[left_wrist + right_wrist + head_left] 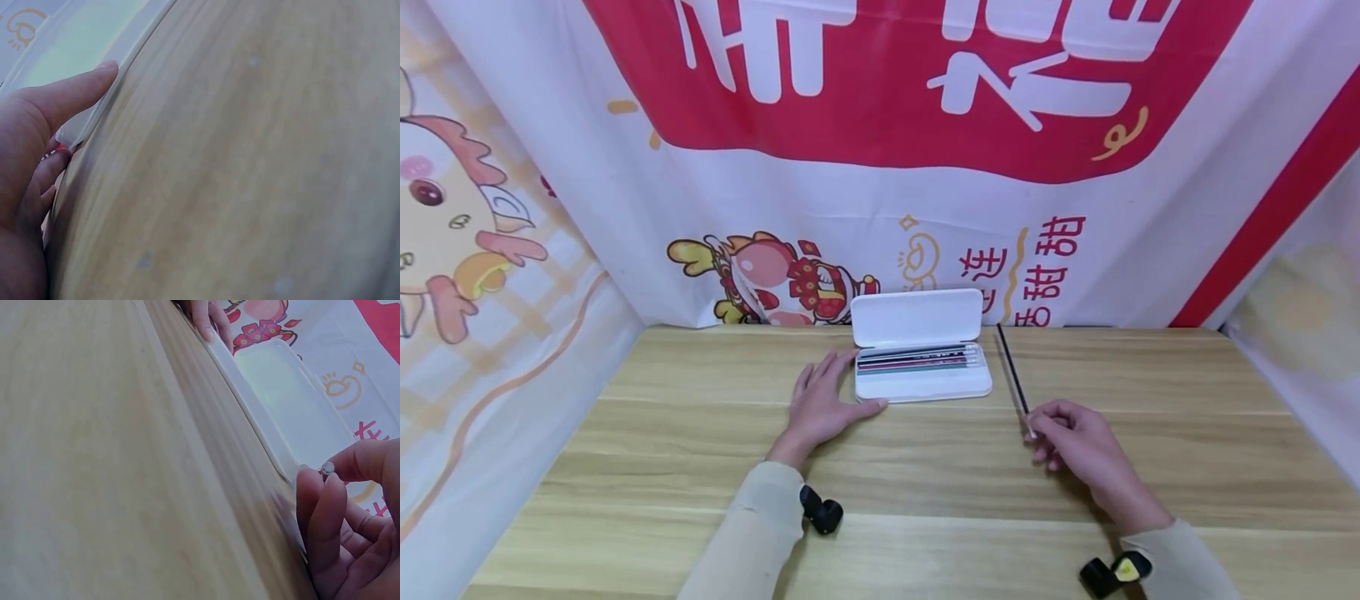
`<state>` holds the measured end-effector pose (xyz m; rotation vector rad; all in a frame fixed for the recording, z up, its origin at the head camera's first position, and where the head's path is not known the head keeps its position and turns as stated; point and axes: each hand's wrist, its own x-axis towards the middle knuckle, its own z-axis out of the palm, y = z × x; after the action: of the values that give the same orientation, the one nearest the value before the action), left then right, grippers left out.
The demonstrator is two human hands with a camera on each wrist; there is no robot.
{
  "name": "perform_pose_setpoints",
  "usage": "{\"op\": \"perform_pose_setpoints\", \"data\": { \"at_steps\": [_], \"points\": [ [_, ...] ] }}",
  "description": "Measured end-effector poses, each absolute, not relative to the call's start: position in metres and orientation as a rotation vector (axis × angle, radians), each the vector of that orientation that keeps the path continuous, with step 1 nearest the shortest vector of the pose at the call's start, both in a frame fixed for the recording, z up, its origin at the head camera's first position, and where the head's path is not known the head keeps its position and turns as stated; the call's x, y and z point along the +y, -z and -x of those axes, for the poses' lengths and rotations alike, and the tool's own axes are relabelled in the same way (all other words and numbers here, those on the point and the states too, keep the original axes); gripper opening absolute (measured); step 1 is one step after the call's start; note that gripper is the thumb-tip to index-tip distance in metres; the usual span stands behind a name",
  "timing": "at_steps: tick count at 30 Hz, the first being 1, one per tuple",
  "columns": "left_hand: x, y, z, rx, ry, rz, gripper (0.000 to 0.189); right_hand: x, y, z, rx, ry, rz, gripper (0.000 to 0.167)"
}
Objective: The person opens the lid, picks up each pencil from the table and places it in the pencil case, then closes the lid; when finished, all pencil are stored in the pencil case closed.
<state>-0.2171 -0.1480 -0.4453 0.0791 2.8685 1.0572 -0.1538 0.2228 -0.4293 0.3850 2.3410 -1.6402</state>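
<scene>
A white pencil case (925,388) lies with its lid (917,318) raised against the backdrop. Several pencils (917,358) lie side by side along the back of its tray, dark, red and teal. My left hand (824,408) rests at the case's left end, its fingers mostly straight and the thumb (87,87) along the front edge. To the right of the case, my right hand (1078,437) pinches a dark pencil (1013,371) near its pale end. That pencil points away from me towards the backdrop. In the right wrist view its round end (327,467) shows between thumb and fingertips.
The case stands near the back edge of a wooden table (925,475). Behind it hangs a white and red printed cloth (880,196). More cloth (497,333) hangs along the left side. Each wrist carries a small black camera (823,512).
</scene>
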Motion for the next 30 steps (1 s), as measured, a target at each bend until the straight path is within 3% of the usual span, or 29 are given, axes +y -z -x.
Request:
{"op": "perform_pose_setpoints", "data": {
  "at_steps": [30],
  "points": [
    [-0.1477, 0.4426, 0.2166, 2.867, -1.045, -0.068, 0.105, 0.2145, 0.424, 0.1509, 2.414, 1.727, -0.327, 0.029]
  ]
}}
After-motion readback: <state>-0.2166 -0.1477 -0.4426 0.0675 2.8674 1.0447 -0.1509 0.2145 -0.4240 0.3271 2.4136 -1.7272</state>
